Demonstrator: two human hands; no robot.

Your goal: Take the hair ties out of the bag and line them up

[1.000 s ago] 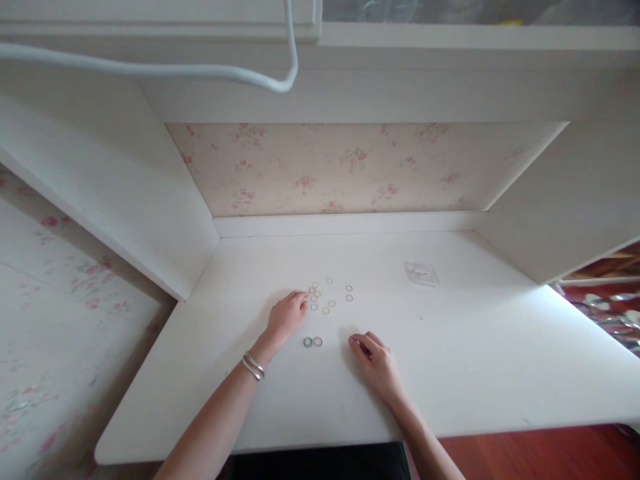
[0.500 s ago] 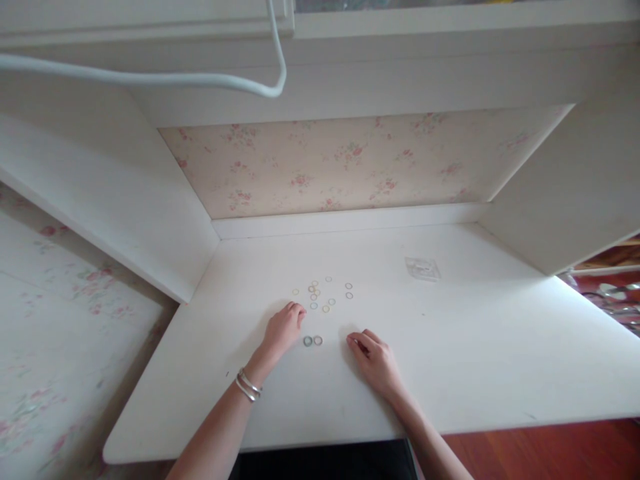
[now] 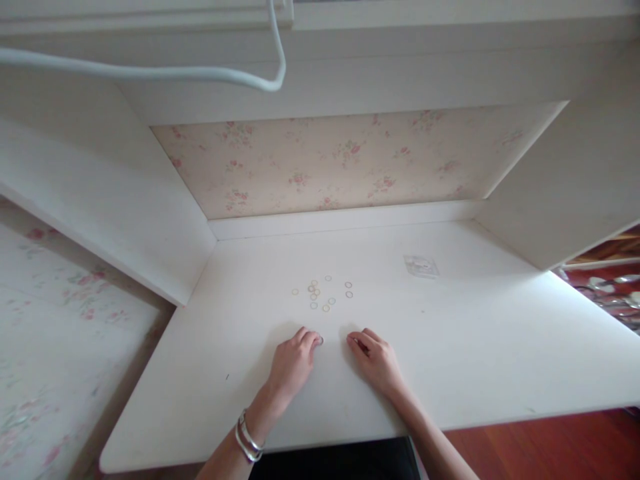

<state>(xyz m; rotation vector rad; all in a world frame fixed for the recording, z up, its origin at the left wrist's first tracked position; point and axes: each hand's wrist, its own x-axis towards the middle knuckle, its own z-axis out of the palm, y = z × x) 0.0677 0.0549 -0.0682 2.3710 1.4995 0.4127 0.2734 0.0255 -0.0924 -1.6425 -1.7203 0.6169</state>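
Left hand (image 3: 294,359) narrowed at one ring (image 3: 321,340), grip unclear; right hand (image 3: 374,359) curled, contents hidden. Handling seems partway: thin rings (image 3: 313,292) beyond lie untouched on counter (image 3: 480,340).

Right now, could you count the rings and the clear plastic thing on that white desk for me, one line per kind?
Rings: 12, of which 1 is partly covered at the fingers of the left hand
Clear plastic thing: 1
Total: 13 in view; the hand may hide more
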